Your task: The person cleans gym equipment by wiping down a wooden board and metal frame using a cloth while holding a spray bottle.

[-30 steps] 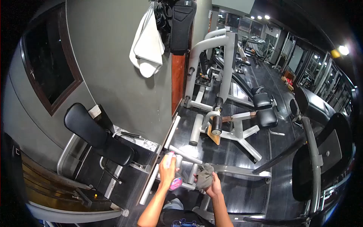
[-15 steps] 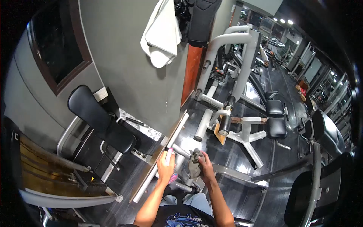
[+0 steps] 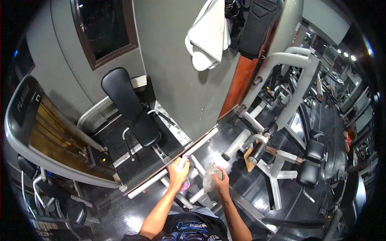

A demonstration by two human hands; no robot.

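Cleaning of a gym machine appears to be the step in hand: a pink-and-white spray bottle (image 3: 183, 173) is gripped in the left hand (image 3: 177, 175), fingers wrapped shut around its neck, while a grey cloth (image 3: 209, 177) is bunched in the closed fingers of the right hand (image 3: 220, 183). Both are held just above the white tubular frame (image 3: 192, 192) of the machine, with the bottle just left of the cloth and the two hands near one another but apart. Whether the trigger is being pressed cannot be told. As a judgement, the next move calls for the nozzle to be aimed at the tube below the fingers and the cloth to be drawn firmly along it, so that no wet streak is left. Beyond the fingertips a black padded seat (image 3: 130, 107) stands against a grey wall (image 3: 173, 68), from which a white towel (image 3: 209, 34) hangs. Underfoot, a glossy black floor (image 3: 225, 136) is seen, and further weight machines (image 3: 281, 120) are ranged to the right under ceiling spotlights.
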